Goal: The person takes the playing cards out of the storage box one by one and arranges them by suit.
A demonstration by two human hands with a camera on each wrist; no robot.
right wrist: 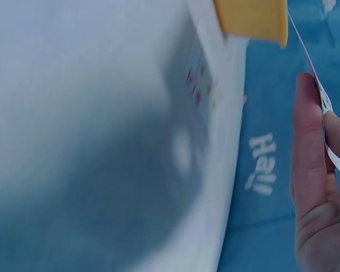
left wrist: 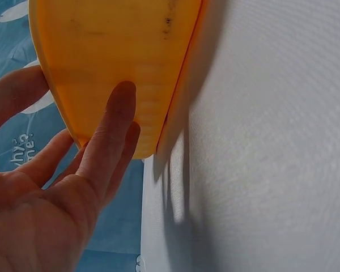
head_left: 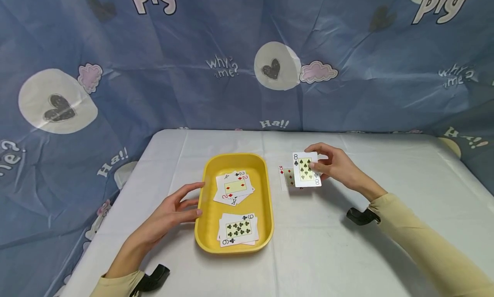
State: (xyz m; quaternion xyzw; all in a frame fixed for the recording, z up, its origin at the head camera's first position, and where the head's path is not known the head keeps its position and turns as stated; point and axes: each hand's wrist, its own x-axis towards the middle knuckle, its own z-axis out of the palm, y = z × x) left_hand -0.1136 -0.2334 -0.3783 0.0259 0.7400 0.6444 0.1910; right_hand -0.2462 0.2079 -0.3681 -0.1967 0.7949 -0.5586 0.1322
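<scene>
1 card, the 8 of spades point(head_left: 302, 172), is showing face-up in the head view, the right hand point(head_left: 335, 165) pinching its right edge, partly overlapping a diamond card point(head_left: 284, 182). In the left wrist view, the left hand's point(left wrist: 51, 209) spread fingers point(left wrist: 122, 102) are touching the yellow tray point(left wrist: 102, 39). In the right wrist view, the 8 of spades is standing edge-on between thumb point(right wrist: 339, 136) and fingers.

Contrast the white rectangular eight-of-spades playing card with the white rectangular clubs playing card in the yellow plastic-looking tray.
The spades card is held in the right hand; the clubs card lies in the tray. In the head view, the spades card's long side runs up-down, the clubs card's across. Both have white borders, black suit marks and pale yellow panels.
</scene>
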